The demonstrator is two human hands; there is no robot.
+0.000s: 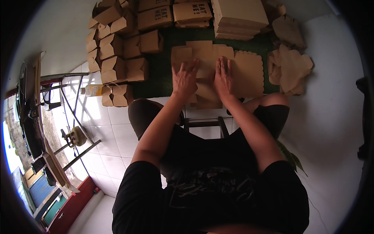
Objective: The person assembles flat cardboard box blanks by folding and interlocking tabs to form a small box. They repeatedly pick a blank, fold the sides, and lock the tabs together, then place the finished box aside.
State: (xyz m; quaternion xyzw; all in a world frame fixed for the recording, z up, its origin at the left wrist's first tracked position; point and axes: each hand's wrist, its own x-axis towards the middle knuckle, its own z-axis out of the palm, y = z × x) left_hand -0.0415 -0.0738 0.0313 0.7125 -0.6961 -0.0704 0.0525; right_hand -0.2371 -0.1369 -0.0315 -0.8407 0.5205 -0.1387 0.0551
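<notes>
– black shirt [210, 199] sits closest, in the head view; and the 2 hands?
– apart, palms down: left hand [185, 82] and right hand [224, 80] both rest on a brown cardboard blank [204, 74]
– where's that?
– on the green surface [161, 80], just beyond the knees [145, 119], right of the folded boxes [113, 69]

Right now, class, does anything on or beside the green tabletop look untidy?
Yes: the jumbled pile of brown cardboard pieces at the right edge of the green tabletop. They lie at mixed angles, unlike the squared stack of light-brown cardboard nearby.
</notes>
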